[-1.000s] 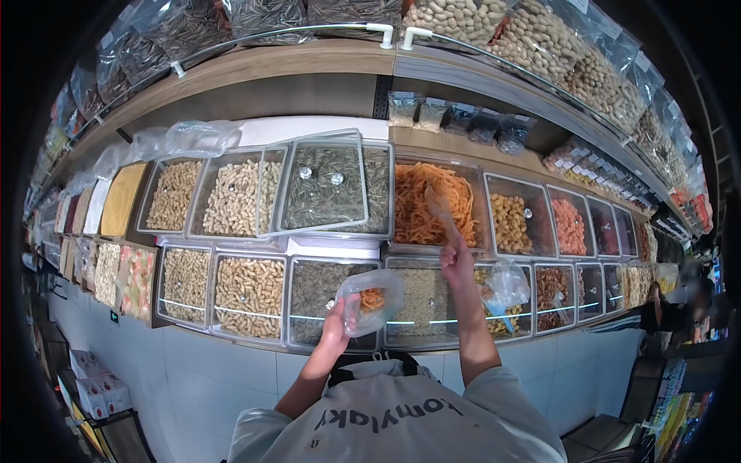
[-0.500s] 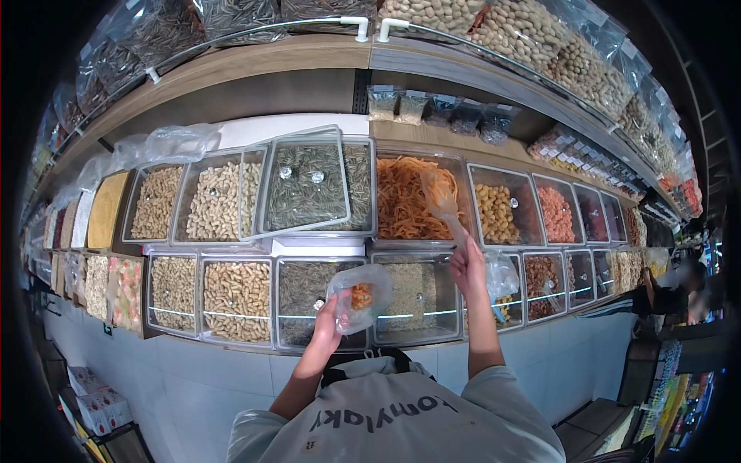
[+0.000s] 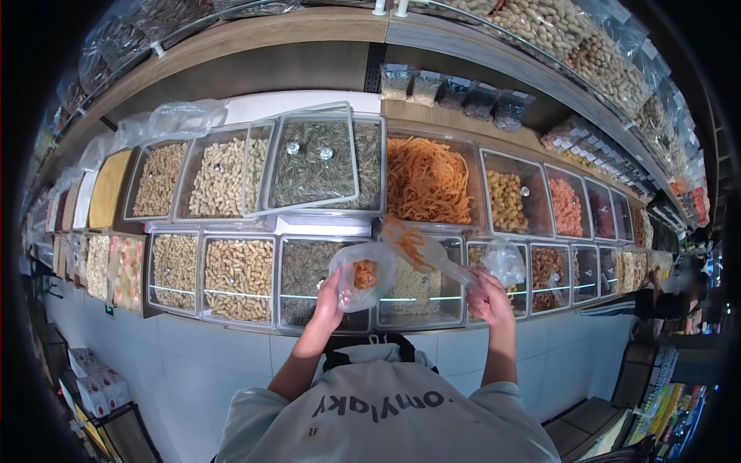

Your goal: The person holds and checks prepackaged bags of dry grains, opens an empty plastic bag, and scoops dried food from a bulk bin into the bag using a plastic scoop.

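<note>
My left hand [image 3: 329,299] is closed around the edge of a clear plastic bag [image 3: 382,287], which has some orange shredded strips [image 3: 364,273] in it. In my right hand [image 3: 492,299] is the handle of a translucent scoop [image 3: 432,253], tilted toward the bag's mouth. Orange strips [image 3: 409,245] lie in the scoop's bowl, just right of the bag and above it. Behind the scoop, an uncovered bin holds a heap of the same orange strips [image 3: 428,179]. Both hands are over the front row of bins.
A loose clear lid [image 3: 309,202] lies askew over the sunflower seeds [image 3: 369,166]. Covered bins of peanuts [image 3: 238,279] extend left, and yellow nuts [image 3: 505,202] stand right. A knotted plastic bag [image 3: 505,262] rests on the front bins. A person [image 3: 685,282] is far right.
My right hand has drawn the scoop, loaded with orange strips, out of the orange bin and down toward the bag. My left hand still holds the bag in nearly the same place.
</note>
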A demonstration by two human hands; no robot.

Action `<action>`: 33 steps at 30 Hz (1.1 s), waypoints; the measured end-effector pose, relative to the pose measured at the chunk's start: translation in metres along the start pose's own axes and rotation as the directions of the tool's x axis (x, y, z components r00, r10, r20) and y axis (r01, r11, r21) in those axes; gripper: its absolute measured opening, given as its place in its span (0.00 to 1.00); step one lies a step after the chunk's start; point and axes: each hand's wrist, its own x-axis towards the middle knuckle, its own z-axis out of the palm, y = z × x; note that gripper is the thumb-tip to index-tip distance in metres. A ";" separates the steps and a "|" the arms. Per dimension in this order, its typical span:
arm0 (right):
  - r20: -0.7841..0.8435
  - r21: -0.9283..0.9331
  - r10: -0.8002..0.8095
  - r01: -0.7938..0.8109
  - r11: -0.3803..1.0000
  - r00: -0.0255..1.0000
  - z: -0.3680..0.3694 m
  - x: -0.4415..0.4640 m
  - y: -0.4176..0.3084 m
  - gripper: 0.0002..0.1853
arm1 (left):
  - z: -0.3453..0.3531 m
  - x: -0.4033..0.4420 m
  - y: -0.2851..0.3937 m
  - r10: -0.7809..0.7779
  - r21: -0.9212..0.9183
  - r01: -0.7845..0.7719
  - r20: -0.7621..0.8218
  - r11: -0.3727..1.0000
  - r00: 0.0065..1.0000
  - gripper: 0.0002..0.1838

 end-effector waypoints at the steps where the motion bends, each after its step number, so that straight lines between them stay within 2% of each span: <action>1: 0.038 -0.021 0.037 -0.036 0.999 0.999 -0.001 -0.001 0.004 0.24 | -0.001 -0.001 0.000 0.008 -0.010 -0.008 0.019 1.000 1.000 0.20; 2: 0.039 -0.022 0.042 -0.041 0.999 0.998 -0.003 -0.002 0.007 0.24 | -0.002 -0.001 0.001 0.008 -0.012 -0.008 0.015 1.000 1.000 0.20; 4: 0.112 -0.164 0.149 -0.130 0.978 0.982 -0.001 -0.002 0.008 0.24 | -0.004 0.000 0.001 0.002 -0.030 -0.001 0.020 1.000 1.000 0.20; 5: 0.115 -0.168 0.150 -0.129 0.977 0.982 0.001 -0.001 0.007 0.24 | -0.005 0.000 0.000 0.005 -0.033 -0.005 0.020 0.999 1.000 0.20; 10: 0.105 -0.470 0.284 -0.204 0.859 0.953 0.023 0.001 0.003 0.22 | -0.011 0.003 -0.001 0.002 -0.004 -0.001 0.026 1.000 1.000 0.23; 14: 0.102 -0.513 0.316 -0.222 0.829 0.943 0.033 0.014 0.009 0.22 | -0.012 -0.001 -0.001 0.005 -0.044 -0.004 0.025 0.999 1.000 0.21; 20: -0.050 -0.699 0.209 -0.184 0.691 0.977 0.075 0.035 0.029 0.24 | -0.014 0.003 -0.008 -0.009 -0.032 0.009 -0.012 0.999 1.000 0.23; 22: -0.002 -0.916 0.049 -0.022 0.400 0.999 0.105 0.028 0.027 0.22 | -0.007 -0.004 -0.003 -0.015 -0.021 0.015 -0.005 1.000 1.000 0.23; 23: -0.005 -0.916 0.046 -0.023 0.400 0.999 0.121 0.024 0.023 0.22 | -0.006 -0.004 -0.004 -0.016 -0.020 0.016 -0.002 1.000 1.000 0.23; 25: 0.010 -0.979 0.081 -0.006 0.206 0.997 0.146 0.018 0.016 0.17 | -0.006 -0.004 -0.004 -0.024 -0.036 0.024 0.003 0.999 1.000 0.23; 26: 0.008 -0.978 0.081 -0.009 0.207 0.997 0.146 0.018 0.020 0.17 | -0.007 -0.004 -0.004 -0.027 -0.035 0.027 0.004 0.999 1.000 0.23; 28: 0.279 -0.960 -0.141 0.281 -0.004 0.950 0.144 0.019 0.026 0.14 | -0.009 -0.001 -0.005 -0.028 -0.030 0.029 0.001 0.999 1.000 0.23; 29: 0.276 -0.960 -0.144 0.279 -0.002 0.950 0.143 0.018 0.026 0.14 | -0.011 0.001 -0.005 -0.030 -0.027 0.030 0.002 0.999 1.000 0.23; 31: 0.203 -0.978 -0.109 0.206 0.016 0.973 0.148 0.011 0.019 0.20 | -0.014 0.004 -0.007 -0.007 -0.024 0.006 -0.010 1.000 1.000 0.23; 33: 0.251 -0.967 -0.164 0.254 -0.003 0.954 0.142 0.006 0.015 0.20 | -0.018 0.006 -0.006 -0.012 -0.042 0.012 0.006 0.999 1.000 0.23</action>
